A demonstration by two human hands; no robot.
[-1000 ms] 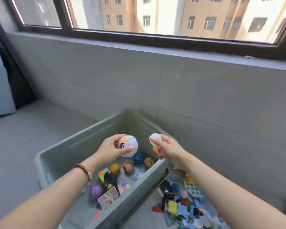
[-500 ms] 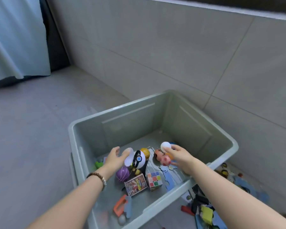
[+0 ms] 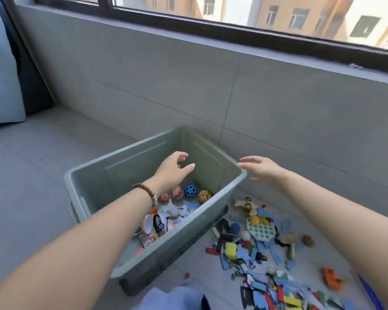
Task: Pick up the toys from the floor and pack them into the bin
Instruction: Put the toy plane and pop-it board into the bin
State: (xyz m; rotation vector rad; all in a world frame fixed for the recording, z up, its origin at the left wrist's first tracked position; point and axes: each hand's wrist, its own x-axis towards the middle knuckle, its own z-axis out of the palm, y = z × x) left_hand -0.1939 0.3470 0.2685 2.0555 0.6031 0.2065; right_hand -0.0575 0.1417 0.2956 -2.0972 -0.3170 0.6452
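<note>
Reaching forward from the lower left, the bare left forearm, with a beaded bracelet at the wrist, crosses the near rim of the grey-green bin and ends with the left hand raised above the bin's interior. This hand is empty, its fingers loosely curled and apart, touching nothing. Below it, on the bin floor, lie a pink-orange ball, a blue perforated ball and a yellow patterned ball in a row near the far wall; closer to the viewer rest a white capsule ball with a black band and a small printed box, among flat puzzle pieces. The right forearm enters from the lower right, and the right hand hovers palm-down just beside the bin's right-hand corner, fingers spread, holding nothing; whether a fingertip touches the rim cannot be told. On the tiled floor to the right of the bin, a scatter of unpacked toys remains: a wooden giraffe figure, a pale bubble-pop board, a yellow block, an orange toy and many blue pieces. The bin stands just beside the grey tiled wall, and open floor lies to its left.
</note>
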